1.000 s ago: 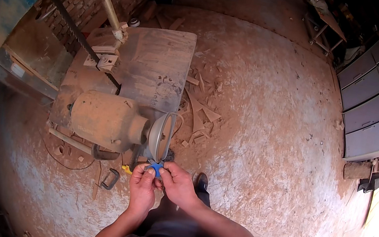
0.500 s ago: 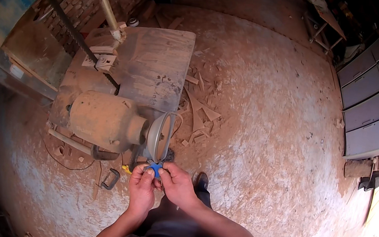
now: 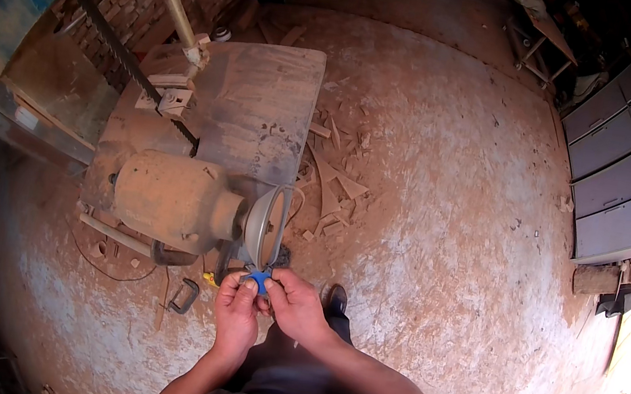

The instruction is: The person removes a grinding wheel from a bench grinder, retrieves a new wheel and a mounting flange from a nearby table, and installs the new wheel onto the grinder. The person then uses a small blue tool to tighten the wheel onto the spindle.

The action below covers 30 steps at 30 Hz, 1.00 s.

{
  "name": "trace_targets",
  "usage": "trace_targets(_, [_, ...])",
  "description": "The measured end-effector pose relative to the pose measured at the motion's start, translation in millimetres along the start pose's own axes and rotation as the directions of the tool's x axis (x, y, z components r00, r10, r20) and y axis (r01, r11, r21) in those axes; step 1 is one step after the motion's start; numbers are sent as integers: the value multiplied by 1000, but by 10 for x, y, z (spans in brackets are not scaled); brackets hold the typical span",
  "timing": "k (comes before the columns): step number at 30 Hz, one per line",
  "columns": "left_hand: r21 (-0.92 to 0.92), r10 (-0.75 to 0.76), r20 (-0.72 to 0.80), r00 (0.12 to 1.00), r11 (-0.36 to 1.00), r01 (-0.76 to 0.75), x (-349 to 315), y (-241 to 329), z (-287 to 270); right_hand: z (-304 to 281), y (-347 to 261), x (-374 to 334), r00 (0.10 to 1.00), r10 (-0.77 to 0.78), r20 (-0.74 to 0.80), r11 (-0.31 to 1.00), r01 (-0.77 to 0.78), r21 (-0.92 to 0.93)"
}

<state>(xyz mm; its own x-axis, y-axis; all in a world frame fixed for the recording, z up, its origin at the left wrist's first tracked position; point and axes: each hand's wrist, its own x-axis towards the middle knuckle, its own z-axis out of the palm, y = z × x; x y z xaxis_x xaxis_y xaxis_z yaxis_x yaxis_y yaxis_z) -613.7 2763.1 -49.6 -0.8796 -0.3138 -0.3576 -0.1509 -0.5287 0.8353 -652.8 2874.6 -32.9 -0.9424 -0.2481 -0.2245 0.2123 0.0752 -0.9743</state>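
Note:
My left hand [image 3: 236, 312] and my right hand [image 3: 300, 309] come together at the lower middle, thumbs and fingers pinching opposite sides of a small blue piece [image 3: 258, 279]. Dark points stick out from the far side of this piece; its exact kind cannot be made out. Just beyond my fingertips is the lower end of a wheel [image 3: 274, 227] inside a grey metal guard [image 3: 255, 227]. The dark points reach to that end, though whether they touch the wheel is unclear. A dusty motor [image 3: 161, 200] carries the wheel on its right side.
Behind the motor stands a dusty saw table [image 3: 265, 96] with an upright toothed blade [image 3: 121, 54]. Wood offcuts [image 3: 331, 187] litter the floor to its right. A C-clamp [image 3: 184, 297] lies left of my hands. Grey drawers [image 3: 620, 181] stand far right.

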Motion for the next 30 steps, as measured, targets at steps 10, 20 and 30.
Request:
trace_targets(10, [-12, -7, 5, 1000, 1000, 7, -23, 6, 9, 5, 47, -1, 1000, 2, 19, 1000, -2, 22])
trace_targets(20, [226, 71, 8, 997, 972, -71, -281, 91, -18, -71, 129, -185, 991, 26, 128, 996, -37, 83])
trace_targets(30, [664, 506, 380, 775, 434, -609, -389, 178, -62, -139, 281, -273, 940, 89, 330, 857, -241, 455])
